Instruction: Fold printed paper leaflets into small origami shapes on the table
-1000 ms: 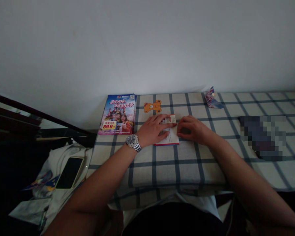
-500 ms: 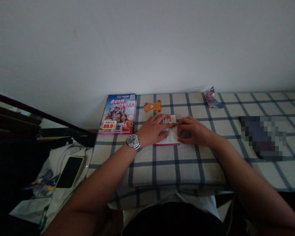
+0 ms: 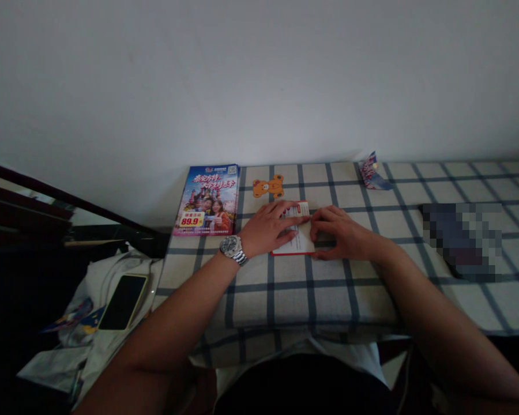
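Observation:
A small folded paper leaflet (image 3: 303,245), white with red print and a red near edge, lies on the checked tablecloth (image 3: 289,300). My left hand (image 3: 270,229) rests flat across its left part, fingers spread, and covers much of the print. At its right edge, my right hand (image 3: 339,233) is curled with the fingertips against the paper. The right thumb touches the near right corner, leaving a gap between thumb and fingers. A metal watch (image 3: 232,249) is on my left wrist.
Left of my hands lies a stack of colourful flyers (image 3: 207,202). A brown bear cutout (image 3: 268,186) is behind them. A folded paper piece (image 3: 373,173) stands near the wall. Farther right is a blurred dark item (image 3: 458,242); a phone (image 3: 123,302) lies lower left.
My right thumb has moved toward the near right corner of the leaflet, farther from the other fingers. My left hand stays in place.

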